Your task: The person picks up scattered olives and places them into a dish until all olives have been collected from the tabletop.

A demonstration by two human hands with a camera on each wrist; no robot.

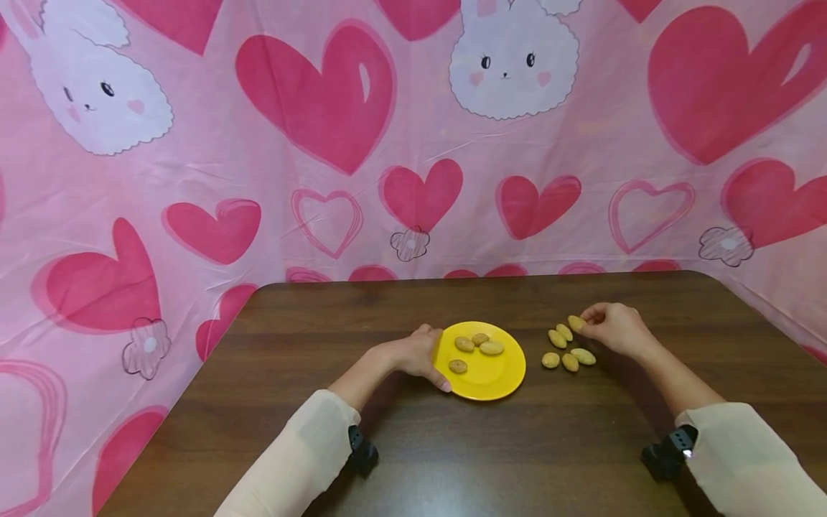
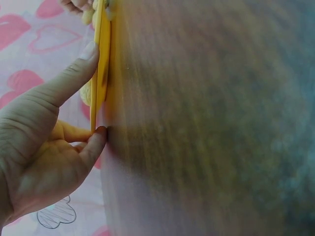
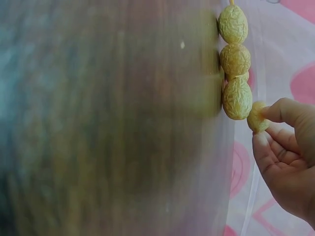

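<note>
My left hand (image 1: 416, 353) holds the left rim of a yellow plate (image 1: 484, 388), its thumb along the near edge and the other fingers farther round. In the left wrist view the plate (image 2: 100, 73) appears edge-on. Several wrinkled, yellowish oval dried fruits (image 1: 492, 347) lie on it. To the plate's right, my right hand (image 1: 617, 329) pinches one dried fruit (image 1: 576, 324) between thumb and fingers, at the far end of a loose group. The right wrist view shows this pinched dried fruit (image 3: 258, 118) close beside another dried fruit (image 3: 237, 99).
Several more dried fruits (image 1: 570, 362) lie in two small clusters on the brown wooden table (image 1: 452, 459), between the plate and my right hand. Behind the table hangs a pink cloth (image 1: 413, 143) printed with hearts and rabbits.
</note>
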